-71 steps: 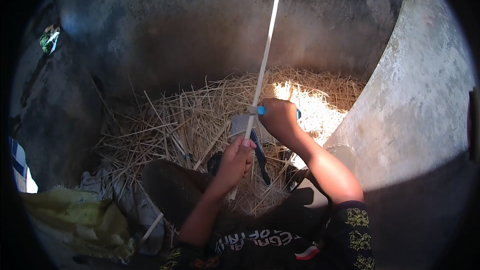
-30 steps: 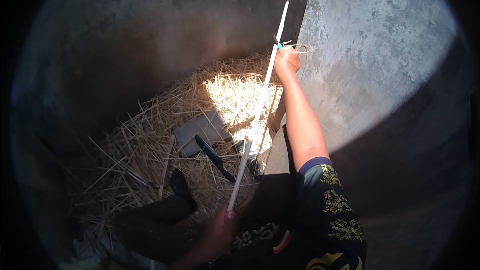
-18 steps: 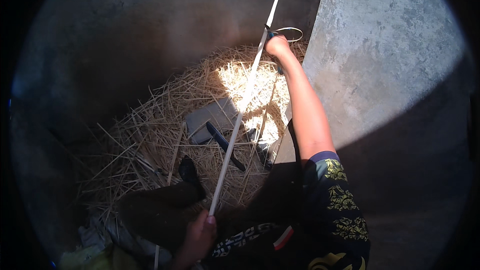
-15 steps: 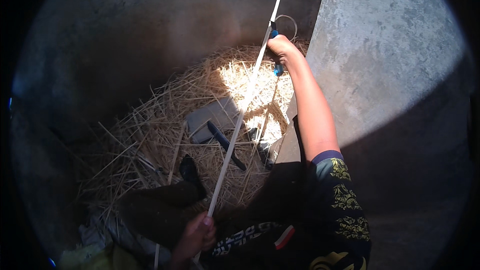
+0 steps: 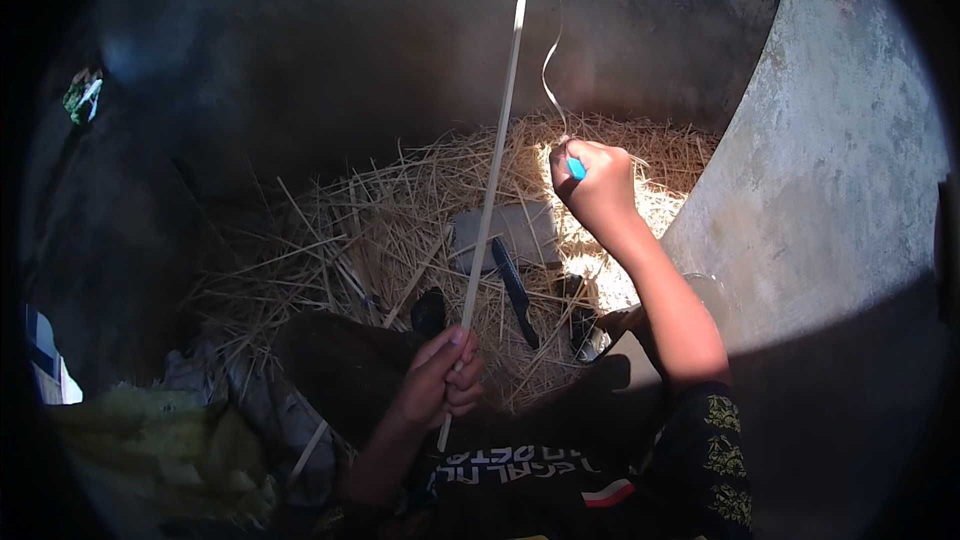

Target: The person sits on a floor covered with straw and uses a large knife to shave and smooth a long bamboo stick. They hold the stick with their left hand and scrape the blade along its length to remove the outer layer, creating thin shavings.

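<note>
A long pale strip that looks like bamboo (image 5: 492,170) slants up from my lap past the top edge of the view. Near its lower end my left hand (image 5: 447,377) is closed around it. My right hand (image 5: 600,190) is closed on a blue-handled knife (image 5: 576,169), apart from the strip and to its right; the blade is hidden. A thin curled shaving (image 5: 550,65) hangs from the upper part of the strip down to my right hand. Beyond my knees, a dark, long, blade-like tool (image 5: 514,292) leans by a grey block (image 5: 530,228).
Loose straw-like shavings (image 5: 350,230) cover the floor before me. A dark wall (image 5: 330,50) curves behind them, and a grey slab (image 5: 830,140) rises at the right. A yellowish sack (image 5: 150,440) lies at the lower left.
My right hand has come away from the strip, nearer to me, and the shaving has grown longer. The strip reaches higher in view; my left hand now grips close to its lower end.
</note>
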The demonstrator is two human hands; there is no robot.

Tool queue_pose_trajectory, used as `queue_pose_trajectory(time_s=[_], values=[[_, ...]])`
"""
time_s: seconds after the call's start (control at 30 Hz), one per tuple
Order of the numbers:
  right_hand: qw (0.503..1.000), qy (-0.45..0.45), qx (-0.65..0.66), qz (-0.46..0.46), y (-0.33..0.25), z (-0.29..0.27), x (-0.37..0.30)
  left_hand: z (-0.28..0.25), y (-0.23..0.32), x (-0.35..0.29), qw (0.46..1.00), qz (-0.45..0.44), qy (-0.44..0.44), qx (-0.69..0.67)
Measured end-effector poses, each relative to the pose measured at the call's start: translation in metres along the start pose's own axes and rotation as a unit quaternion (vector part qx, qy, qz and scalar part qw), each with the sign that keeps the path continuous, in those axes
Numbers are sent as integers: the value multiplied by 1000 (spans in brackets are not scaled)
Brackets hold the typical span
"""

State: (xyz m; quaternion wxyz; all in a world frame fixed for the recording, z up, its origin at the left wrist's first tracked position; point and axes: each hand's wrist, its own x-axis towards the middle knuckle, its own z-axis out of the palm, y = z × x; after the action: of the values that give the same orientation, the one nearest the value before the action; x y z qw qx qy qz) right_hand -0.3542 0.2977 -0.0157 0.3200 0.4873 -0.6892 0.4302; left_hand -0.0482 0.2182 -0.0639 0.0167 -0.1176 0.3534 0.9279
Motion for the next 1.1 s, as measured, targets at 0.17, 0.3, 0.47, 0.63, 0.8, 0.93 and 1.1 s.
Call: queue_pose_trajectory(time_s=[0.17, 0.3, 0.47, 0.63, 0.8, 0.93, 1.1], values=[[988, -134, 21, 72, -50, 17, -18, 25, 10, 27, 999, 34, -33, -15], [993, -121, -13, -7, -61, 12, -25, 40, 15, 41, 998, 36, -34, -32], [994, -103, -32, -26, -49, 12, -18, 43, 5, 45, 998, 16, -43, -37], [994, -55, -91, 13, -18, 0, 5, 49, -16, 32, 999, -36, -26, 7], [981, -28, -125, 145, 28, -20, 28, 39, -28, 4, 989, -109, 23, 101], [956, -18, -191, 223, 54, -28, 31, 30, -21, -15, 972, -153, 46, 175], [915, 18, -167, 366, 98, -59, 37, 3, -33, -82, 951, -207, 71, 217]])
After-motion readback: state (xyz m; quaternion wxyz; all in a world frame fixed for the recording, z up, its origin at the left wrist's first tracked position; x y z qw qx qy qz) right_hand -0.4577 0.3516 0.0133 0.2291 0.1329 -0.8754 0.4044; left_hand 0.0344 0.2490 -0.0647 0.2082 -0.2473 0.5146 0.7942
